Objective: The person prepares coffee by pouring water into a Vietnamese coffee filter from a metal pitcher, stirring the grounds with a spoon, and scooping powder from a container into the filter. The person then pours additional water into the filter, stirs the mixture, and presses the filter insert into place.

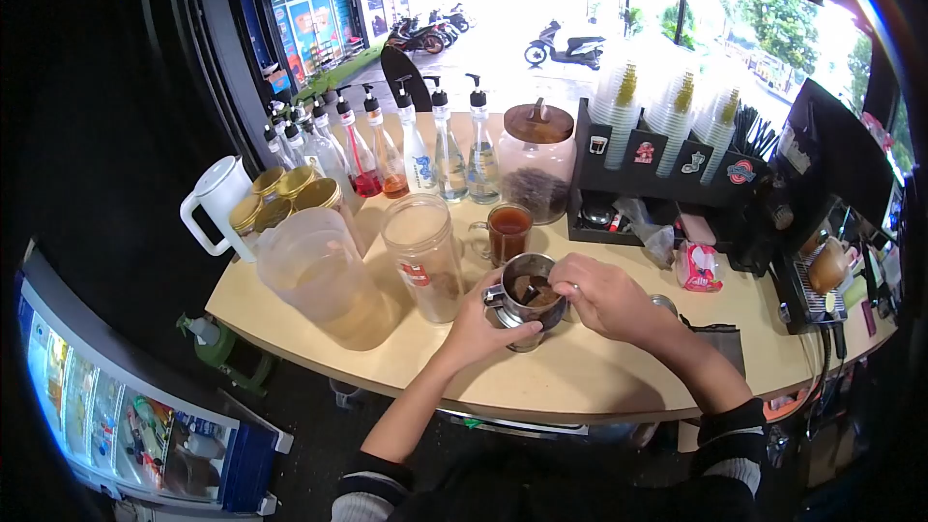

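Note:
My left hand [476,331] is wrapped round a stainless steel cup [518,265], its thumb along the near side. Brown ground coffee [534,287] lies inside the cup. At the cup's right rim, my right hand [611,302] is closed in a pinch on what looks like a thin spoon, its end down in the grounds and most of it hidden by the fingers. Just behind the cup stands a glass mug [508,232] of reddish-brown drink. A tall clear jar [425,256] with powder at its bottom is left of my left hand.
A large translucent pitcher [319,266], a white jug [220,198] and several pump bottles [443,155] fill the left side. Behind are a wooden-lidded jar [535,159] and a black cup rack [638,159]. Tissues [698,267] and a coffee machine [810,295] stand right.

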`<state>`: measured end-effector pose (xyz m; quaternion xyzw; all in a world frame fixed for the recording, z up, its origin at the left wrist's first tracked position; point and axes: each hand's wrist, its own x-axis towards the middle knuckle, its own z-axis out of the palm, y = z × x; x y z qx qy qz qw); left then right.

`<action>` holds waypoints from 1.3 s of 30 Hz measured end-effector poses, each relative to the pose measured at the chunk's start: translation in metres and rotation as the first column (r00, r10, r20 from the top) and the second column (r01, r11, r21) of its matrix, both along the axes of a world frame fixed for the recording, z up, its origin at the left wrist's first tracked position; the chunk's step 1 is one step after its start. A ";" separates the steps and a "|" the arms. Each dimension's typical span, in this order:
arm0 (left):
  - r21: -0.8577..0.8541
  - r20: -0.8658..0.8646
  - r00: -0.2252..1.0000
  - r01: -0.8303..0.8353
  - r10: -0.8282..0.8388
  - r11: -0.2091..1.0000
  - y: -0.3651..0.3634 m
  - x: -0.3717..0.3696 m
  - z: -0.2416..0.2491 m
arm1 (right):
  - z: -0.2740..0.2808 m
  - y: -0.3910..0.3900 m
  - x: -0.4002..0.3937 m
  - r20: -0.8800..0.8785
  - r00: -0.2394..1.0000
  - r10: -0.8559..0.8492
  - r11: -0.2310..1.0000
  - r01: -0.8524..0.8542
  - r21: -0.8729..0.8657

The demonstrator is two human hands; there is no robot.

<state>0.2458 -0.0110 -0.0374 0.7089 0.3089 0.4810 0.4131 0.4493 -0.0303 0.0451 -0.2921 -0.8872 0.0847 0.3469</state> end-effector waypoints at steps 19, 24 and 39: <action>0.251 -0.172 0.949 -0.218 0.265 0.943 -0.001 0.008 0.039 | 0.003 -0.001 -0.003 -0.195 0.980 0.026 0.994 -0.045 -0.095; 0.297 -0.175 0.949 -0.205 0.264 0.933 0.002 0.007 0.039 | 0.008 0.000 -0.005 -0.223 0.974 0.032 0.999 -0.028 0.023; 0.285 -0.145 0.977 -0.110 0.156 0.952 0.009 -0.002 0.046 | 0.005 -0.005 -0.003 -0.345 0.938 0.025 0.955 -0.124 -0.270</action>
